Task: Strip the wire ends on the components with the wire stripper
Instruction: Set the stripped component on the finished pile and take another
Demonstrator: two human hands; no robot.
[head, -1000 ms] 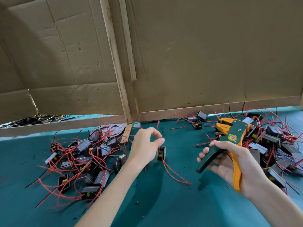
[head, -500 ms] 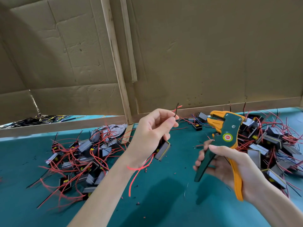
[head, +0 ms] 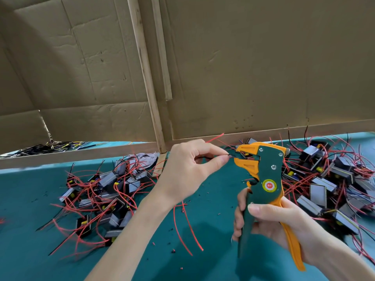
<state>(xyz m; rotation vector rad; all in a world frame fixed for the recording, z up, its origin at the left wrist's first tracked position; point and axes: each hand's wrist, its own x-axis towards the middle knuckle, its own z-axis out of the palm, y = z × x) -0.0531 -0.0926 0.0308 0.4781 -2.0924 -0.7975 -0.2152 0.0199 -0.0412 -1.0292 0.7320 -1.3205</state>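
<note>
My left hand [head: 189,171] pinches a thin black wire end [head: 231,155] between thumb and forefinger, its tip at the jaws of the wire stripper [head: 261,179]. The component's body is hidden behind my palm; its red wires [head: 186,226] hang below my wrist and one red wire [head: 215,137] sticks up past my fingers. My right hand [head: 269,224] grips the green and orange handles of the wire stripper, held upright with the jaws pointing left.
A pile of grey-black components with red wires [head: 105,191] lies at the left on the teal table [head: 40,250]. A second pile [head: 328,183] lies at the right. Cardboard walls [head: 243,67] with a wooden post [head: 146,78] stand behind. Bits of stripped insulation dot the table.
My left hand has lifted the component off the table and brought its black wire end to the stripper's jaws. My right hand has raised the stripper upright and moved it closer.
</note>
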